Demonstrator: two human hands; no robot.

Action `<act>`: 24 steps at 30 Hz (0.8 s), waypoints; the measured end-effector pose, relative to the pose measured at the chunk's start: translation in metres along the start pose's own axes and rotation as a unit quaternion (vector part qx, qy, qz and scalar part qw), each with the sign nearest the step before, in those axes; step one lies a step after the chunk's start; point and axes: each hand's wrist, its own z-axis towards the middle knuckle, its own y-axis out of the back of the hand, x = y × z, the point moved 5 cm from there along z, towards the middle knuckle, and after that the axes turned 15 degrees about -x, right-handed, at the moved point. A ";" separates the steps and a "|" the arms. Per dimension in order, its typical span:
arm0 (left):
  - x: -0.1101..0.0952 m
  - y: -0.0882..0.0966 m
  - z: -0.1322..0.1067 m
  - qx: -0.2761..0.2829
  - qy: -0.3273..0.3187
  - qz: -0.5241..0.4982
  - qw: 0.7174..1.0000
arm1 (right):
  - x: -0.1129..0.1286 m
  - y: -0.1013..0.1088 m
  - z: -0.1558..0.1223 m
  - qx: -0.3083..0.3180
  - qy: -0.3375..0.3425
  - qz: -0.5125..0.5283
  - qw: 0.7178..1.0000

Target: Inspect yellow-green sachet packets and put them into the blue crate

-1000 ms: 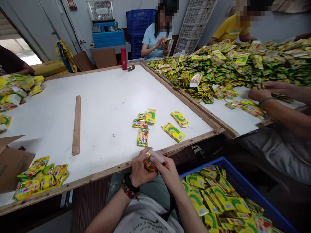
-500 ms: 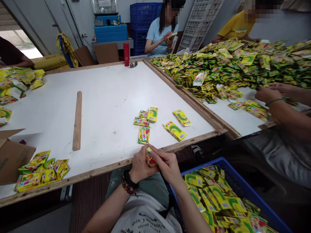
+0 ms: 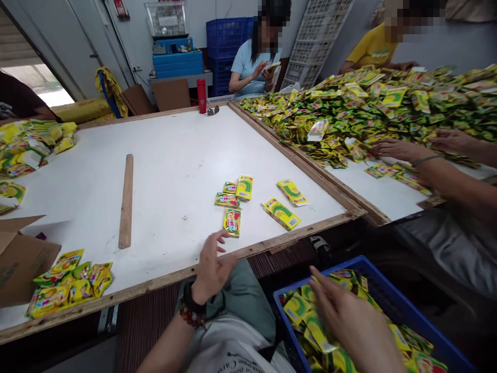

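The left hand (image 3: pixel 213 267) is empty, its fingers loosely spread above the near wooden edge of the white surface (image 3: pixel 174 171), with the fingertips just beside the nearest yellow-green candy box (image 3: pixel 232 223). The right hand (image 3: pixel 345 311) is over the blue crate (image 3: pixel 363 261) at the near right; it is blurred and its fingers lie close together, so I cannot tell whether it grips anything. The hand and forearm hide part of the boxes in the crate, and the bottom of the view cuts the crate off.

Beyond the nearest box, three more lie in a touching cluster, a barcoded box (image 3: pixel 245 187) on its right side partly covering its neighbours. To the right, two boxes lie apart from that cluster, one (image 3: pixel 281 213) nearer than the other (image 3: pixel 292 192).

On the left are a wooden strip (image 3: pixel 126 202), some candy pouches (image 3: pixel 70 285) and an open carton (image 3: pixel 27 264), the carton cut off by the left edge. At the far right a co-worker's hand (image 3: pixel 404 151) reaches to a large packet heap (image 3: pixel 349 114), whose lower layers are too crowded to make out
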 end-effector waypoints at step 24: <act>-0.001 -0.029 -0.005 -0.055 -0.028 0.040 0.997 | 0.107 -0.081 0.040 -0.037 -0.279 0.561 0.778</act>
